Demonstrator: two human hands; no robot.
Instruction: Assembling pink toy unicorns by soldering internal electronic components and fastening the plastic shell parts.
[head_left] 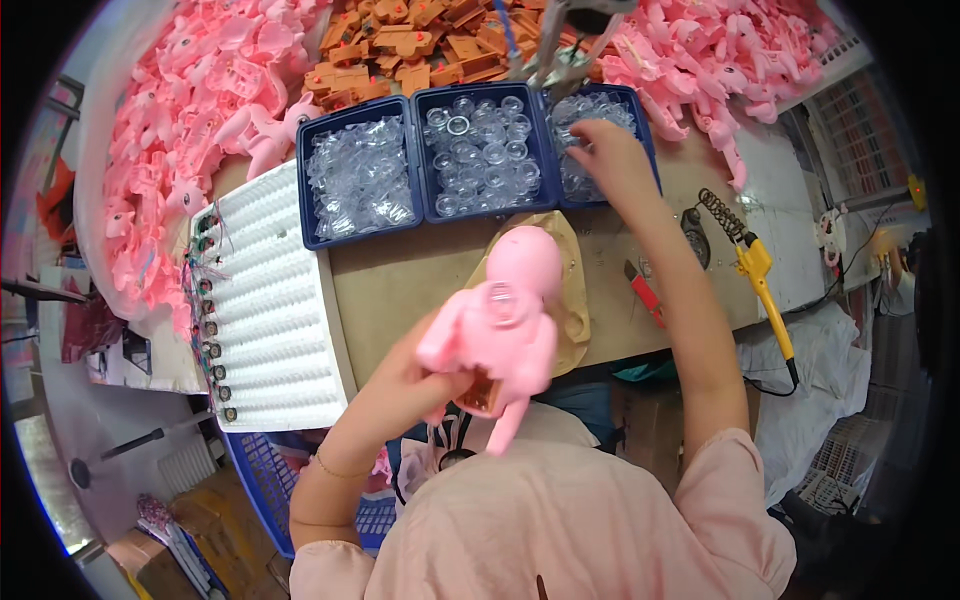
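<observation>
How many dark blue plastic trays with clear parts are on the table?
3, side by side at the table's far edge: left tray, middle tray, and right tray, where the right hand reaches in. None seems hidden.

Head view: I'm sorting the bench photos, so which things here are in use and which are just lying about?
In use:
left hand holding the pink toy body
right hand in the right blue tray of clear parts

Lying about:
yellow soldering iron
white ridged tray
orange parts pile
red-handled tool
</observation>
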